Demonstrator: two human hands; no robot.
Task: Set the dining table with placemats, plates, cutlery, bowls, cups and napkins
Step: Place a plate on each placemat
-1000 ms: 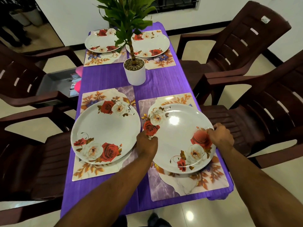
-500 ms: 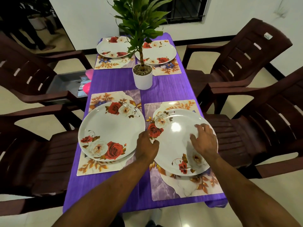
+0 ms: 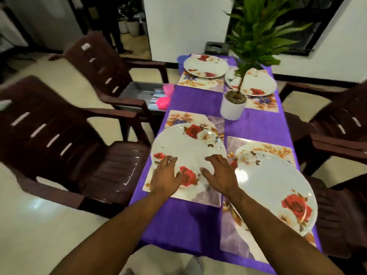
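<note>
Both hands hover with fingers spread and holding nothing over the near-left floral plate (image 3: 188, 153) on its placemat (image 3: 206, 197): the left hand (image 3: 165, 178) at its near-left rim, the right hand (image 3: 219, 175) at its near-right rim. The grey tray (image 3: 139, 92) of cutlery lies far left on a chair, nearer the left hand.

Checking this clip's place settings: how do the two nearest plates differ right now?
Both hands, left hand and right hand, are spread over the near left plate; the near right plate is untouched. The left plate sits farther up the table; the right one reaches nearer the table's front edge. Both are white with rose prints, each on a placemat.
</note>
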